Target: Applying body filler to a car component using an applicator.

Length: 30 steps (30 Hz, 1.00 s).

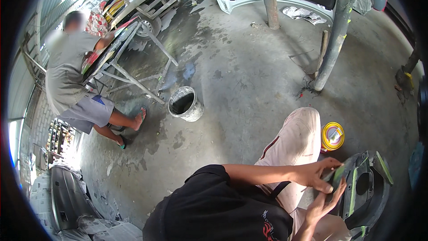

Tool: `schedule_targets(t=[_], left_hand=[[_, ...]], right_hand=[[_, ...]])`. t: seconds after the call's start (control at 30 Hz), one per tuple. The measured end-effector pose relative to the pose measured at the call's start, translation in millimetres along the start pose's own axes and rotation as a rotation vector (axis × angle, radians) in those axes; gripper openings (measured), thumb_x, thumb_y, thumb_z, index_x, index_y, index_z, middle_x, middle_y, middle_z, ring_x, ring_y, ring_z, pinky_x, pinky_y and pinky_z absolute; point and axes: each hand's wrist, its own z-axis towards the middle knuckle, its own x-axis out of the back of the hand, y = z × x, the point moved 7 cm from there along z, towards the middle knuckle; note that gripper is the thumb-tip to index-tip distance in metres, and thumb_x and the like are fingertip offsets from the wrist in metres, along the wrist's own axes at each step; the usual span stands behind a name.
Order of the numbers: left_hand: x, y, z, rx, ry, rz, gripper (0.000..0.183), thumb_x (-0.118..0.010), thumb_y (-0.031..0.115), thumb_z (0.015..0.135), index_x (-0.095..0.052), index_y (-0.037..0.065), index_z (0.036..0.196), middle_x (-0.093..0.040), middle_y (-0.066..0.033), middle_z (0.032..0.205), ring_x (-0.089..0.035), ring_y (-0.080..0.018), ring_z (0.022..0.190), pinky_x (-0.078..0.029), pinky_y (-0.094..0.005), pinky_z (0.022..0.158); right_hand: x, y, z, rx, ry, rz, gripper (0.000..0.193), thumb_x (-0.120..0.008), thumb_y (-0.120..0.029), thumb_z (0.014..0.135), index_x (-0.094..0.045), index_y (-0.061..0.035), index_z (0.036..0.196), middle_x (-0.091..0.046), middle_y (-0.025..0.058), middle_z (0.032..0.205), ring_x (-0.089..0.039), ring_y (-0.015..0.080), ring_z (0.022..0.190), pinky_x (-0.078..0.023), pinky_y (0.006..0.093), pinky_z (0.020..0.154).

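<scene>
At the lower right, my left hand (318, 175) reaches across and curls its fingers over a small dark piece with a green face (339, 176). Just below it, my right hand (324, 201) grips the same piece from the other side, thumb and fingers closed round it. Against my hands stands a grey moulded car part (368, 192) with a large round opening and green strips along its edges. Whether the small piece is joined to this part I cannot tell. My bent knee (303, 120), in pale trousers, rises beside my left forearm.
A yellow-rimmed can (332, 136) stands beyond my knee. A bucket (185, 105) sits mid-floor. A person (73, 76) bends over a panel on a metal stand (129, 76) at left. Posts (336, 35) rise at the back, before a car panel (227, 4). A black panel (69, 196) lies lower left.
</scene>
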Motion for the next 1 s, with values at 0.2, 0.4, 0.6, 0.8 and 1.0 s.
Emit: schedule_targets(t=[0.2, 0.4, 0.6, 0.8, 1.0], left_hand=[[3, 1, 0, -0.032, -0.021, 0.143, 0.124, -0.089, 0.056, 0.072, -0.023, -0.003, 0.158, -0.033, -0.0141, 0.151, -0.035, -0.0285, 0.143, -0.031, -0.0401, 0.119], [-7, 3, -1, -0.007, -0.082, -0.028, 0.121, -0.087, 0.056, 0.076, -0.022, -0.006, 0.158, -0.031, -0.0117, 0.148, -0.033, -0.0275, 0.144, -0.032, -0.0399, 0.118], [-1, 6, 1, 0.02, -0.043, 0.042, 0.103, -0.077, 0.048, 0.089, -0.023, -0.007, 0.158, -0.029, -0.0157, 0.155, -0.032, -0.0271, 0.146, -0.03, -0.0391, 0.119], [37, -4, -3, 0.217, 0.101, 0.239, 0.051, -0.062, 0.038, 0.103, -0.058, -0.002, 0.134, -0.071, -0.0065, 0.107, -0.064, -0.0117, 0.095, -0.052, -0.0274, 0.087], [22, -18, 10, -0.006, 0.279, 0.147, 0.062, -0.049, 0.05, 0.108, -0.046, 0.001, 0.147, -0.052, -0.0118, 0.144, -0.049, -0.0153, 0.131, -0.041, -0.0336, 0.11]], right_hand=[[8, -2, 2, -0.178, 0.03, 0.118, 0.059, -0.055, -0.015, 0.098, -0.042, 0.0086, 0.15, -0.039, 0.0255, 0.158, -0.042, 0.035, 0.143, -0.033, 0.0444, 0.119], [20, 60, -12, -0.478, 0.272, 0.126, 0.059, -0.053, -0.013, 0.099, -0.038, 0.0066, 0.153, -0.038, 0.0248, 0.159, -0.042, 0.0343, 0.143, -0.034, 0.0439, 0.118], [7, 16, 7, -0.145, 0.125, -0.004, 0.049, -0.056, -0.014, 0.098, -0.052, 0.0067, 0.142, -0.049, 0.0249, 0.148, -0.042, 0.0396, 0.143, -0.031, 0.0471, 0.118], [44, 58, -9, -0.393, 0.323, 0.068, 0.056, -0.057, -0.013, 0.099, -0.044, 0.0119, 0.146, -0.044, 0.0247, 0.153, -0.048, 0.0337, 0.135, -0.036, 0.0426, 0.116], [2, -8, -11, -0.176, 0.178, 0.004, 0.052, -0.052, -0.006, 0.095, -0.047, 0.0091, 0.145, -0.048, 0.0252, 0.147, -0.046, 0.0376, 0.137, -0.037, 0.0467, 0.113]])
